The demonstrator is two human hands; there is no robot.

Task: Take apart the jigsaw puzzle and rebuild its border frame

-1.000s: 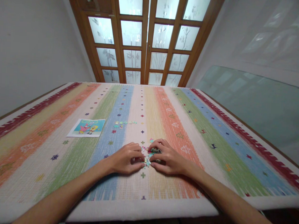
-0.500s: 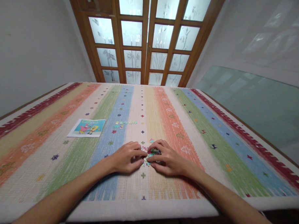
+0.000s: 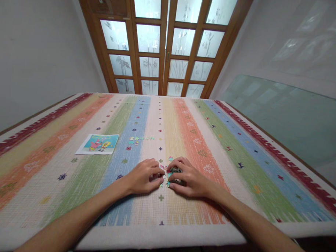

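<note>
A small heap of jigsaw puzzle pieces (image 3: 164,176) lies on the striped cloth between my two hands. My left hand (image 3: 144,177) touches the heap's left side, its thumb and forefinger curved and apart. From the other side, my right hand (image 3: 189,179) arches over the pieces with fingers spread, fingertips down on them. More pieces show in the shade under its palm. One loose piece (image 3: 170,158) sits just beyond the heap. Farther off, a short row of puzzle pieces (image 3: 142,138) lies on the blue and white stripes, with a few pieces just below its left end.
To the left lies a printed cartoon picture (image 3: 98,144) of several characters. A striped tablecloth (image 3: 211,142) covers the wide table up to its front edge. Behind stand wooden doors (image 3: 165,52) with frosted panes; a pale glass panel (image 3: 281,119) is along the right wall.
My hands have drawn slightly apart, and the gap between their fingertips is wider, showing more of the pieces. The picture and the row of pieces have stayed put.
</note>
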